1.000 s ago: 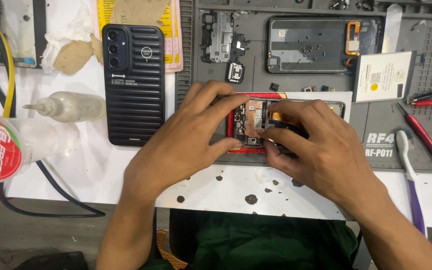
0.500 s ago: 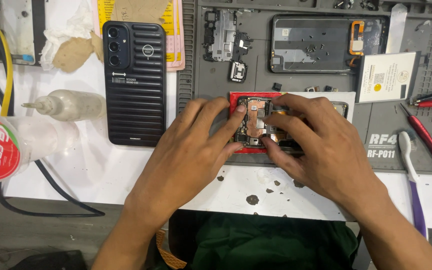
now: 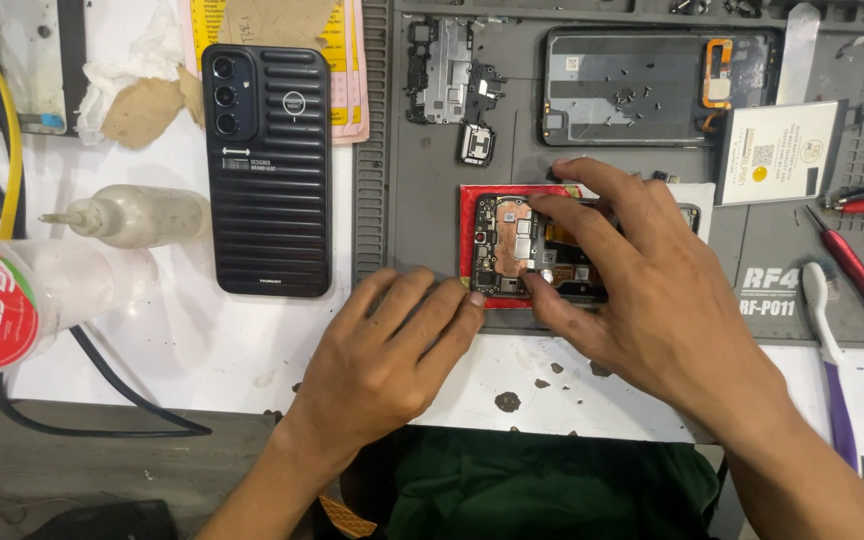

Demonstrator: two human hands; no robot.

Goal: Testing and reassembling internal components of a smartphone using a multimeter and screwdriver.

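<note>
An opened phone [image 3: 512,245] with a red frame and bare circuit board lies on the grey repair mat [image 3: 422,200]. My right hand [image 3: 642,290] rests over its right half, thumb and fingertips pressing on the board near the middle. My left hand [image 3: 392,350] lies flat at the mat's front edge, its fingertips touching the phone's lower left corner. Neither hand holds a tool that I can see.
A black ribbed phone case [image 3: 270,165] lies left of the mat beside a squeeze bottle [image 3: 137,215]. At the mat's back are a removed back cover [image 3: 642,85], metal shields [image 3: 447,75] and a white battery [image 3: 780,150]. Red screwdrivers [image 3: 857,270] and a toothbrush [image 3: 827,340] lie on the right.
My left hand has drawn back off the opened phone toward the front edge, uncovering the board's left part. My right hand stays on the phone, fingers shifted slightly.
</note>
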